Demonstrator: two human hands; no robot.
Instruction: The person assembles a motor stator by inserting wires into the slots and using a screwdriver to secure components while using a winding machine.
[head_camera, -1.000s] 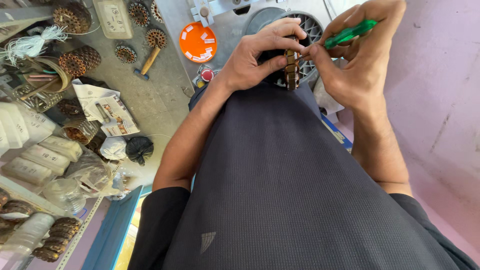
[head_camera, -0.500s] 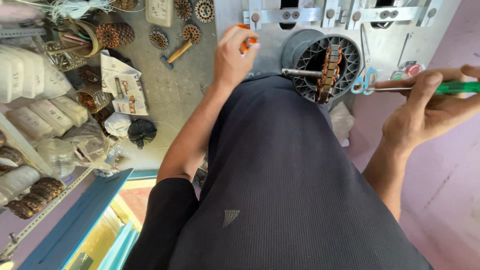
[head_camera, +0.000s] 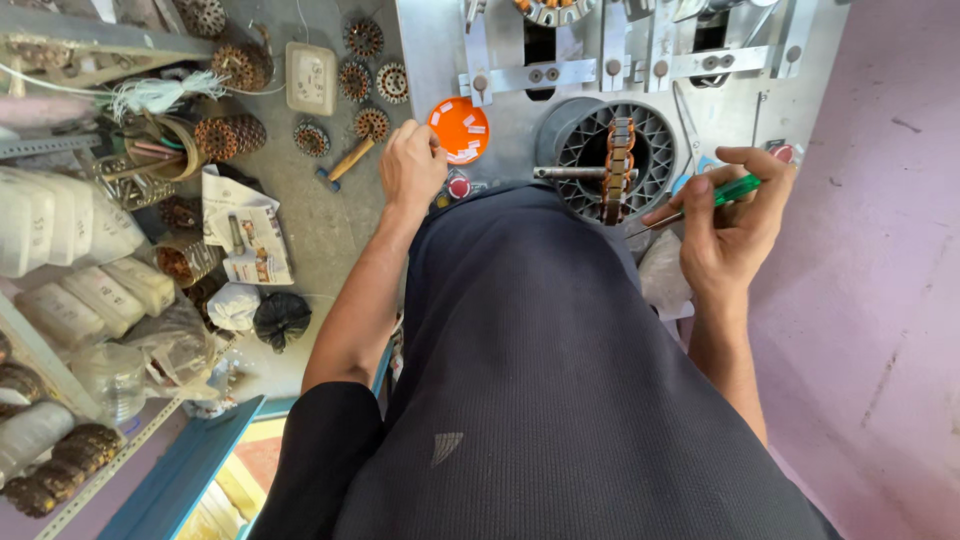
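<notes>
Stator sits edge-on on a shaft in the grey housing. Right hand grips a green screwdriver beside it; left hand curls, fingertips on the orange lid. Coils clutter the bench.

Bright even daylight, soft shadows, sharp center, wide-angle warp w/ slight blur at edges.

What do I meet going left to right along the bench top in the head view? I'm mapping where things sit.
Beige socket box → left hand → orange lid → slotted stator ring on its shaft → green-handled tool → right hand → pink wall.
</notes>
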